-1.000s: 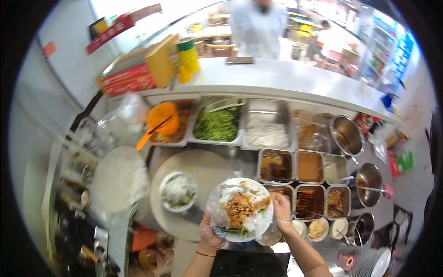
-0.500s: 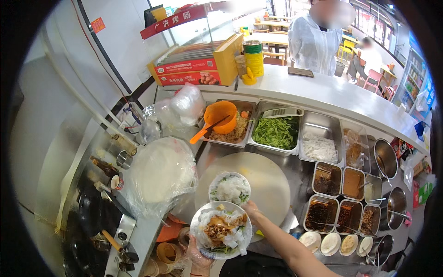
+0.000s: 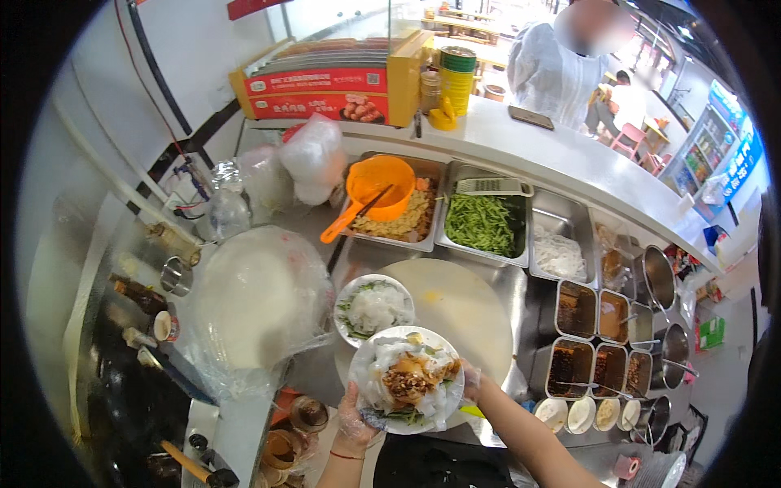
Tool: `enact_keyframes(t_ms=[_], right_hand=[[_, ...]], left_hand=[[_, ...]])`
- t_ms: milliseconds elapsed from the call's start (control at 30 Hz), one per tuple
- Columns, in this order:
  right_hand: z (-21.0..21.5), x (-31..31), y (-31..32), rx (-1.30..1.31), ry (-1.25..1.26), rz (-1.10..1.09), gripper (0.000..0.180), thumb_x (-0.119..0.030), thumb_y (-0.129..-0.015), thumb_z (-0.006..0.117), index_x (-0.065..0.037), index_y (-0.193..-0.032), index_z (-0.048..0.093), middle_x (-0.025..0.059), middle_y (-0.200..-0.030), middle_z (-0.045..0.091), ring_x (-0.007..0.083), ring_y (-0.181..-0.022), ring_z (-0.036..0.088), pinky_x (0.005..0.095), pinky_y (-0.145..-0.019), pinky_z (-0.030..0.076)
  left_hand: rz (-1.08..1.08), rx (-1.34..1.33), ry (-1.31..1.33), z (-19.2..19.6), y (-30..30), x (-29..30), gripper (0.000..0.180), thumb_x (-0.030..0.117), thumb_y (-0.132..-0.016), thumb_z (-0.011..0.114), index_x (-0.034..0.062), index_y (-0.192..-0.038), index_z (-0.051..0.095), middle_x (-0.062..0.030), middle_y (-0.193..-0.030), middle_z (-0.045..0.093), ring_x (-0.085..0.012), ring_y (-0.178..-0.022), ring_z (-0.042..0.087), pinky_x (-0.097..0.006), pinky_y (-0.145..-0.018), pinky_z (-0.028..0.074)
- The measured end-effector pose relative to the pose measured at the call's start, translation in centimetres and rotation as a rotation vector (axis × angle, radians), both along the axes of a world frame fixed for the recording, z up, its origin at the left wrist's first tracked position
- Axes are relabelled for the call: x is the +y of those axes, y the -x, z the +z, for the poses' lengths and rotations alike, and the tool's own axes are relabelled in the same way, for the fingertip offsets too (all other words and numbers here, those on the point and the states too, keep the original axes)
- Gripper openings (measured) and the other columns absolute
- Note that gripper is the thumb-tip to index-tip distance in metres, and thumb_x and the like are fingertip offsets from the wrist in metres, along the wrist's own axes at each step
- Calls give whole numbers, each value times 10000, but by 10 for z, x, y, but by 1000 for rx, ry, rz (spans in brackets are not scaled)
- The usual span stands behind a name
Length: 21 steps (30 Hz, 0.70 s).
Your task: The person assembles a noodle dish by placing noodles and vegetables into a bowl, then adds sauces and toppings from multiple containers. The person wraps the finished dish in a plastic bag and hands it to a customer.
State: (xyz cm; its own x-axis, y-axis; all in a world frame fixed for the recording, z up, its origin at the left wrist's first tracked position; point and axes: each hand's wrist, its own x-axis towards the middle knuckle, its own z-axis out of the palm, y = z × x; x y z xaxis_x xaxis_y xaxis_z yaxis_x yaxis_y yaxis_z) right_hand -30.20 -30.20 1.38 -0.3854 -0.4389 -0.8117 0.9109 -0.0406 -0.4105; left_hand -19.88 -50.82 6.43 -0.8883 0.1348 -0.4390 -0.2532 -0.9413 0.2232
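Holding a round white plate (image 3: 442, 342) of pale strips and brown sauce nearer you than the white round bowl (image 3: 412, 307); it faces up, equally wide every way. Your left hand (image 3: 355, 423) clamps its left rim. Your right hand (image 3: 472, 382), beside the bowl half a second ago, now meets the right rim, grip hidden.

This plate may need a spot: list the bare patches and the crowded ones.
Bare: the round board right of the small bowl, between the greens tray and the held plate; also the white ledge right of the phone. Crowded: the right side, packed with sauce pans, and the left, where a plastic-covered white disc sits.
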Motion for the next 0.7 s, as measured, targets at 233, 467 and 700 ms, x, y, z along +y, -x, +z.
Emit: enact_keyframes(t_ms=[233, 467, 700], right_hand=[[-28, 117, -21, 217, 32, -647, 72, -139, -860, 575, -69, -859, 558, 53, -828, 603, 165, -689, 581, 335, -666, 520], [104, 85, -54, 843, -207, -247, 224, -136, -858, 597, -31, -1048, 539, 108, -1063, 591, 196, -982, 569, 332, -776, 499], [168, 141, -75, 629, 342, -348, 379, -126, -811, 654, -45, -1169, 556, 135, -1278, 514, 264, -1193, 488, 381, -879, 496]], left_hand=[[-255, 5, -91, -20, 17, 52, 602, 417, -888, 514, 92, -1367, 349, -128, -1358, 423, -333, -1245, 396, -511, -1051, 298], [-216, 18, -80, -55, 30, 103, 592, 425, -909, 475, 91, -1373, 322, -118, -1376, 391, -321, -1255, 381, -493, -1049, 311], [-155, 60, -62, -42, 41, 113, 622, 464, -892, 484, 90, -1367, 337, -111, -1357, 416, -321, -1243, 396, -492, -1044, 317]])
